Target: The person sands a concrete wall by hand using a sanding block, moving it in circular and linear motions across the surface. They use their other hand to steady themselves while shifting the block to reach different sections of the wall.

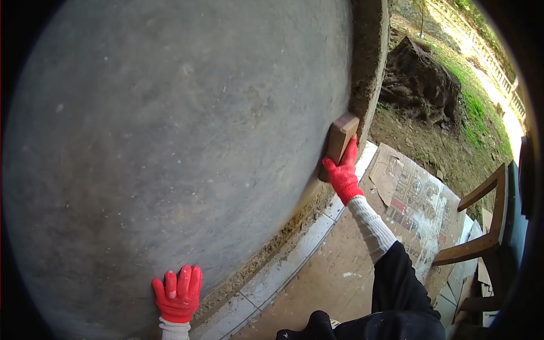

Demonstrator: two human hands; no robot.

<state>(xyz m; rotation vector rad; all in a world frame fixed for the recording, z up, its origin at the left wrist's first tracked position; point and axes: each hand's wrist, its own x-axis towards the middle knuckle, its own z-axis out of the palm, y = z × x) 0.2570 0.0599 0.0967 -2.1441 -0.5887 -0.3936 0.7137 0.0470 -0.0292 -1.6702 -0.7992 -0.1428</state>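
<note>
Block (pixel 340 137) sits gripped in the right hand's (pixel 344 178) fingers; the left hand's (pixel 178 297) lie open. Cardboard (pixel 416 195) reading "CARE" lies near wooden furniture (pixel 470 250).

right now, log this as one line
left hand: open on grey surface | right hand: holding block against same surface

The cardboard (pixel 418 218) on the floor reads "CARE"; its other print is unclear.

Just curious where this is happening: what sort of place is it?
Probably a house porch being worked on: a bare grey plastered wall, white-spattered brown printed cardboard covering the floor, and a dark tree stump on the earth just outside.
</note>
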